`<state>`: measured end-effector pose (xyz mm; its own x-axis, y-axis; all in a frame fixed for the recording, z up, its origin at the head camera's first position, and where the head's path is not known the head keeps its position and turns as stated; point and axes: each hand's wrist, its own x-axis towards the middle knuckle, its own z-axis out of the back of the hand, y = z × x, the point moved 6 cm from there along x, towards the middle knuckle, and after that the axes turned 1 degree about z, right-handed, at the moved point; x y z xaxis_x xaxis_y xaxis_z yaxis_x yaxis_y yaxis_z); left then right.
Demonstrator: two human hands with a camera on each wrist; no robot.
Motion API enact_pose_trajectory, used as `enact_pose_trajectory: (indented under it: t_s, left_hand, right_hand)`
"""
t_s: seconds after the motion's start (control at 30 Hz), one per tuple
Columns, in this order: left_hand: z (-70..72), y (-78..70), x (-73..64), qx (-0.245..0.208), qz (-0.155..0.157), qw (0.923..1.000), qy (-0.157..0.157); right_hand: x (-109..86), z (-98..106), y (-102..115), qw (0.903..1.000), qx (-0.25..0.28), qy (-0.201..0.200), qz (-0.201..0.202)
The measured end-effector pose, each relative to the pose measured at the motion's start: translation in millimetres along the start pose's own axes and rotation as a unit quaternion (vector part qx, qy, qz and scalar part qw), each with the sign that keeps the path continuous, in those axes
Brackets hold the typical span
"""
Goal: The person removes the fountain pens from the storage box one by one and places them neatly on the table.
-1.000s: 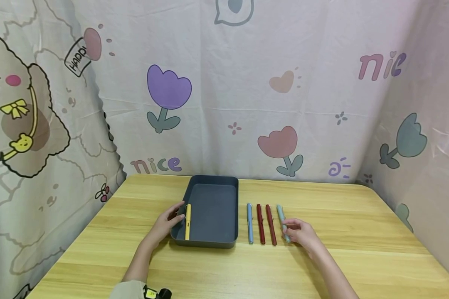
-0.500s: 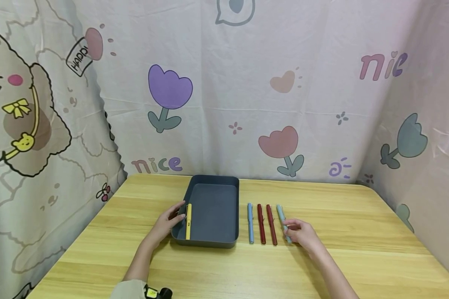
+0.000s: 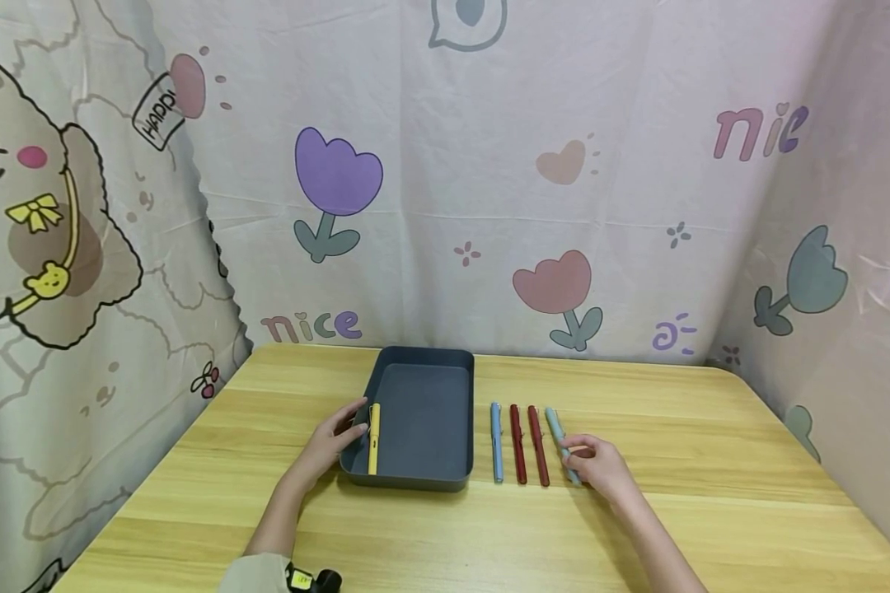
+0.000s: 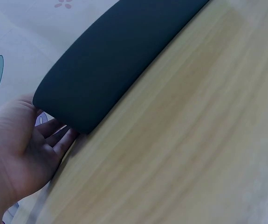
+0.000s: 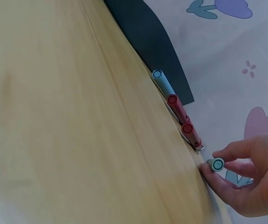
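A dark grey rectangular tray (image 3: 426, 424) stands on the table with a yellow pen (image 3: 374, 441) lying along its left side. My left hand (image 3: 326, 445) grips the tray's left wall, a finger over the rim; in the left wrist view the fingers reach to the wall's lower edge. To the tray's right, my right hand (image 3: 599, 465) pinches a pale green pen (image 3: 555, 424) near its close end, between thumb and fingers. The pen slants, its far end pointing left; in the right wrist view its round end (image 5: 218, 164) shows between the fingertips.
A blue pen (image 3: 497, 445) and two dark red pens, one (image 3: 517, 445) beside the other (image 3: 538, 445), lie side by side between the tray and my right hand. A printed curtain (image 3: 445, 206) hangs behind the wooden table (image 3: 430, 543) and along its sides.
The pale green pen has turned slightly in my right hand, its far end shifting a little left toward the red pens. My left hand and the tray stay where they were.
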<state>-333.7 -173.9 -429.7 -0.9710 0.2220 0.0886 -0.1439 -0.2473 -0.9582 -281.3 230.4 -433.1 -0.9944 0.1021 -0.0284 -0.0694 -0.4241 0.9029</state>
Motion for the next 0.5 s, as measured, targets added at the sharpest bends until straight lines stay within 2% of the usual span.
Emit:
enact_pose_trajectory:
  t_s: [0.2,0.5]
  left_hand:
    - [2.3,20.8,10.2,0.008,0.006,1.0,-0.003]
    - [2.5,22.1,10.5,0.007,0.002,1.0,-0.005]
  right_hand:
    - [-0.6,1.5,0.9,0.9995,-0.026,-0.019,0.006]
    - [-1.6,6.5,5.1,0.9958,-0.075,-0.047,0.024]
